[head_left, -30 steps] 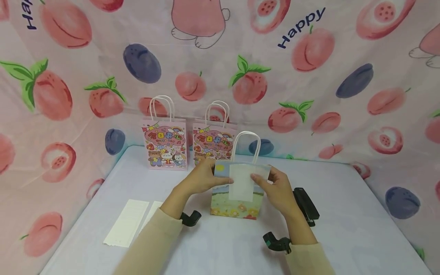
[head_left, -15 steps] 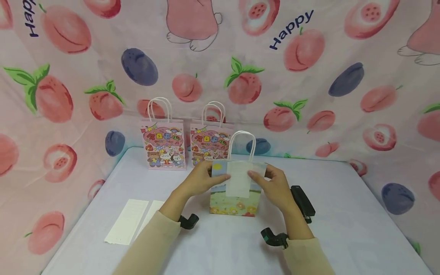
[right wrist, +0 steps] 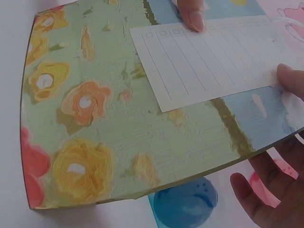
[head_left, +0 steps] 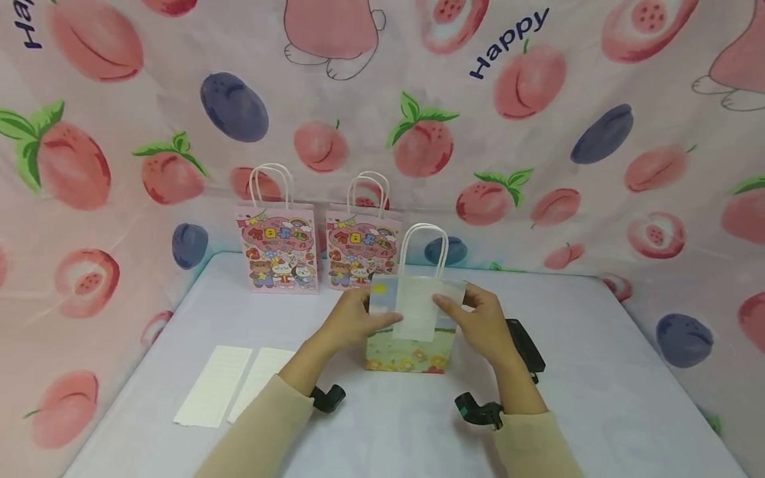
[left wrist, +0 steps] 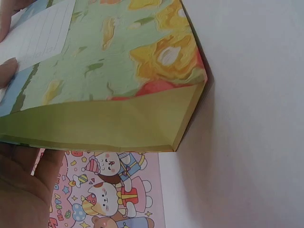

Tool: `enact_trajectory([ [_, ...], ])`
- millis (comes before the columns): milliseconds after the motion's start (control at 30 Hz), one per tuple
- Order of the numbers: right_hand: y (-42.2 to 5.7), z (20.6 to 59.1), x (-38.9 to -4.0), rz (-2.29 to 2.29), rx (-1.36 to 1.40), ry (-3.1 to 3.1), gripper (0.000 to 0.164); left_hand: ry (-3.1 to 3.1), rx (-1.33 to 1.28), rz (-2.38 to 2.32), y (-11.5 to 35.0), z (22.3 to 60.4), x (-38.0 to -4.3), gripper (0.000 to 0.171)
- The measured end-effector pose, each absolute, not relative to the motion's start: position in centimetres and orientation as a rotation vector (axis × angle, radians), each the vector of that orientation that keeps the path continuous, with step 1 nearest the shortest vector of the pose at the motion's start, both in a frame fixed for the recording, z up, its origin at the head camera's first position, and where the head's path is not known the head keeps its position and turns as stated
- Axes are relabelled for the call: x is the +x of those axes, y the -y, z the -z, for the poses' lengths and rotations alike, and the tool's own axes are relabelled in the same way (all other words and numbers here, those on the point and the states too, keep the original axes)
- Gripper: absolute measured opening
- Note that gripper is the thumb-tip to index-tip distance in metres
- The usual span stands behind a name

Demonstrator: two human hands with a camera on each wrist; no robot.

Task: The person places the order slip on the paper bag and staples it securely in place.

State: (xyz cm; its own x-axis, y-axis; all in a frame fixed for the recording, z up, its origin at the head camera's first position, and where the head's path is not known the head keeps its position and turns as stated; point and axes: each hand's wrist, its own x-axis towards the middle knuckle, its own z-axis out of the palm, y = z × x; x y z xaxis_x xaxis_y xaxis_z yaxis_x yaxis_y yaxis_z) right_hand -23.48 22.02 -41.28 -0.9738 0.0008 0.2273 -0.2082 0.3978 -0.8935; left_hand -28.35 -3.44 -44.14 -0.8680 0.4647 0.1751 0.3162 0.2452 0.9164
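Two arms in beige sleeves [head_left: 263, 425] extended forward, slanting inward toward each other, with the skin bare beyond the cuffs. The left hand [head_left: 352, 320] and right hand [head_left: 483, 322] faced one another, apart, each in a pinching grip. Both thumbs lay in front, tips inward, the right thumb [head_left: 449, 307] higher than the left thumb [head_left: 385, 320]. In the right wrist view, the right hand's fingers [right wrist: 251, 197] were spread behind, gently bent.
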Motion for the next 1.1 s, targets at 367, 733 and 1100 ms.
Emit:
enact_trajectory([
  [367,-22.4,40.9,-23.5,-1.570,0.227,2.492,0.029,-2.411,0.802,-1.710,3.7,44.0,-28.7,0.024],
  [733,-26.9,39.4,-23.4,-1.350,0.118,2.521,0.031,-2.387,0.811,-1.746,4.3,44.1,-29.3,0.028],
  [1100,-31.4,40.3,-22.4,-1.046,-0.202,2.820,0.055,-2.362,0.788,-1.735,4.4,44.0,-29.5,0.027],
])
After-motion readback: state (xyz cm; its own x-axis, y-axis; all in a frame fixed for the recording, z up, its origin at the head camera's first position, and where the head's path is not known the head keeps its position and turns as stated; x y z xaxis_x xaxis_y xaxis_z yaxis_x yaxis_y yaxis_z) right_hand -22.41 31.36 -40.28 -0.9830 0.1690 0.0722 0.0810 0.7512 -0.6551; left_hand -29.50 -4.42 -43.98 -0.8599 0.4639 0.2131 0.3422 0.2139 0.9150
